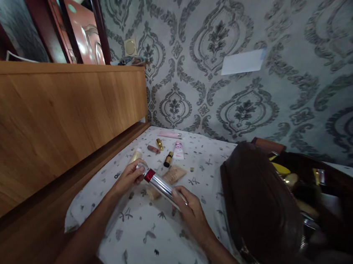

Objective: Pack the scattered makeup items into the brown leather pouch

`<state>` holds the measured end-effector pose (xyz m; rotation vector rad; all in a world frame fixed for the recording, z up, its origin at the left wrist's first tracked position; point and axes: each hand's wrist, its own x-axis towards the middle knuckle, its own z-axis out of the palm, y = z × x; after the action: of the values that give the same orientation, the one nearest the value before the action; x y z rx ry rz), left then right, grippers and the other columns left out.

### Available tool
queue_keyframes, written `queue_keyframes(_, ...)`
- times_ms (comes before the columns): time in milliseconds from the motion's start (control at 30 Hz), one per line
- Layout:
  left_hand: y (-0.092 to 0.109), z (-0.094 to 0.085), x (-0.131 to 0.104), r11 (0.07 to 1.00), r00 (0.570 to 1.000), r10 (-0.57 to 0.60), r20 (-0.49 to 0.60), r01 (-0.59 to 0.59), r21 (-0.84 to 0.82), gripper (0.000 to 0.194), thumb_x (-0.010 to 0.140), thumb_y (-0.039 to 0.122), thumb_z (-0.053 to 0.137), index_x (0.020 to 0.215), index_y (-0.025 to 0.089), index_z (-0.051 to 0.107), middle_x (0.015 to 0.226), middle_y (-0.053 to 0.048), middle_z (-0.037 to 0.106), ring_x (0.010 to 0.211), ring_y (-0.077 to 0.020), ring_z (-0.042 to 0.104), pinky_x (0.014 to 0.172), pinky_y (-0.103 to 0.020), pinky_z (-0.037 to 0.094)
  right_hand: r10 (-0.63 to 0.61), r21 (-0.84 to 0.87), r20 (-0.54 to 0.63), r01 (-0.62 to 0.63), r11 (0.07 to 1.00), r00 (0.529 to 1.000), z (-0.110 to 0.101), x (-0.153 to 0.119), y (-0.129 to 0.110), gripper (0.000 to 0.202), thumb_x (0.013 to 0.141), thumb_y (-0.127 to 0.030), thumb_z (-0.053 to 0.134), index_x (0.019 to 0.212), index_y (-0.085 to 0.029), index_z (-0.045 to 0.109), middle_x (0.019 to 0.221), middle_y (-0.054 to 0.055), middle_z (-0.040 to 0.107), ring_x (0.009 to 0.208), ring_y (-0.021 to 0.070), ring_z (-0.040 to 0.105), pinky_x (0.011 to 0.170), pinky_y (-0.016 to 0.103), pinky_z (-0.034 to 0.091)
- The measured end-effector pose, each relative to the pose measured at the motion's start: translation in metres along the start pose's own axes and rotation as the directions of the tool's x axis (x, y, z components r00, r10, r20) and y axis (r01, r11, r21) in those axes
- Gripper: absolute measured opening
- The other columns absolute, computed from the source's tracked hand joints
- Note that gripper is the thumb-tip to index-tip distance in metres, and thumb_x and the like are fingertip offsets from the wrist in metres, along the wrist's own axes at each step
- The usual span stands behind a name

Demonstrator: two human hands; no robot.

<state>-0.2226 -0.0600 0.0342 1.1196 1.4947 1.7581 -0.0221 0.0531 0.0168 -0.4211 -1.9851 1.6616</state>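
Between my two hands is a silver cylindrical bottle (163, 185) with a red band and a clear cap end, tilted down to the right above the bed. My left hand (132, 174) pinches the clear cap end. My right hand (189, 204) grips the lower silver end. Below and behind the bottle lies a beige squeeze tube (174, 174), partly covered by it. A small dark bottle with a gold cap (168, 159) is just beyond. Close to my left fingers is a pale yellow bottle (136, 155).
Farther back lie a pink-white tube (179, 150), a long pink tube (168, 134), a gold lipstick case (159, 144) and a mauve tube (153, 149). An open brown bag (251, 198) with cosmetics stands on the right. A wooden board (62, 107) borders the left; patterned wall behind.
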Motion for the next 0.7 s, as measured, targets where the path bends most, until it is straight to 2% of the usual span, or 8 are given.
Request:
queue_keyframes(67,0.000,0.003,0.000,0.998,0.999,0.008,-0.038,-0.010,-0.064,0.042,0.079,0.055,0.066,0.090,0.015,0.057,0.058,0.006,0.042,0.045,-0.0044,0.033,0.041,-0.017,0.023,0.044,0.049,-0.001,-0.044,0.998,0.999,0.001,0.001,0.003,0.049,0.088,-0.061,0.046,0.097,-0.016,0.061,0.063,-0.003,0.049,0.049,0.0106,0.041,0.047,0.023,0.036)
queue_keyframes(133,0.000,0.007,0.001,0.988,0.998,0.000,-0.062,-0.010,-0.157,0.044,0.076,0.053,0.071,0.094,0.015,0.059,0.064,0.005,0.047,0.049,-0.0044,0.038,0.043,-0.016,0.027,0.034,0.049,-0.020,-0.033,0.998,0.999,0.002,0.002,0.006,0.050,0.088,-0.061,0.045,0.103,-0.016,0.059,0.063,-0.004,0.049,0.050,0.0112,0.043,0.049,0.023,0.038)
queue_keyframes(233,0.002,0.015,0.000,0.969,0.999,-0.029,-0.015,0.025,-0.245,0.051,0.066,0.047,0.081,0.101,0.015,0.060,0.081,-0.001,0.057,0.064,-0.0089,0.052,0.048,-0.016,0.037,-0.023,-0.017,-0.021,0.023,1.000,1.000,0.004,0.000,0.004,0.049,0.091,-0.058,0.041,0.114,-0.016,0.055,0.063,-0.003,0.051,0.056,0.0141,0.049,0.055,0.025,0.042)
queue_keyframes(367,0.002,0.025,-0.004,0.957,0.992,-0.101,0.080,0.119,-0.263,0.060,0.063,0.039,0.084,0.112,0.015,0.058,0.086,-0.005,0.064,0.071,-0.0148,0.060,0.058,-0.023,0.048,-0.089,-0.028,0.132,0.094,0.995,0.987,0.005,-0.005,-0.009,0.046,0.093,-0.052,0.041,0.124,-0.018,0.052,0.081,0.003,0.061,0.075,0.0184,0.058,0.067,0.028,0.048)
queue_keyframes(433,0.002,0.028,-0.005,0.939,0.987,-0.138,0.078,0.156,-0.306,0.062,0.064,0.041,0.083,0.113,0.015,0.057,0.085,-0.006,0.066,0.071,-0.0171,0.063,0.066,-0.028,0.051,-0.115,-0.007,0.204,0.119,0.993,0.972,0.006,-0.007,-0.013,0.046,0.093,-0.050,0.043,0.124,-0.018,0.053,0.093,0.006,0.064,0.085,0.0200,0.060,0.072,0.030,0.049)
queue_keyframes(533,0.003,0.028,-0.004,0.920,0.983,-0.169,-0.070,0.132,-0.368,0.058,0.064,0.046,0.082,0.107,0.016,0.059,0.080,-0.004,0.066,0.070,-0.0168,0.063,0.068,-0.028,0.050,-0.083,-0.032,0.209,0.091,0.995,0.974,0.006,-0.006,-0.012,0.050,0.092,-0.052,0.042,0.123,-0.016,0.055,0.086,0.006,0.065,0.075,0.0186,0.060,0.068,0.030,0.049)
queue_keyframes(633,0.006,0.020,0.000,0.941,0.936,-0.179,-0.303,0.073,-0.330,0.049,0.066,0.048,0.078,0.097,0.016,0.062,0.077,0.000,0.063,0.067,-0.0124,0.059,0.065,-0.022,0.047,-0.082,-0.062,0.155,0.092,0.994,0.985,0.006,-0.005,-0.005,0.053,0.092,-0.057,0.038,0.111,-0.015,0.062,0.068,0.001,0.059,0.060,0.0163,0.057,0.063,0.029,0.047)
queue_keyframes(700,0.008,0.014,0.003,0.969,0.905,-0.161,-0.394,0.069,-0.237,0.048,0.067,0.049,0.077,0.099,0.016,0.063,0.083,0.000,0.064,0.072,-0.0117,0.058,0.066,-0.021,0.045,-0.090,-0.058,0.138,0.099,0.993,0.986,0.006,-0.004,-0.003,0.054,0.092,-0.060,0.036,0.099,-0.015,0.065,0.064,0.000,0.056,0.058,0.0155,0.056,0.059,0.028,0.045)
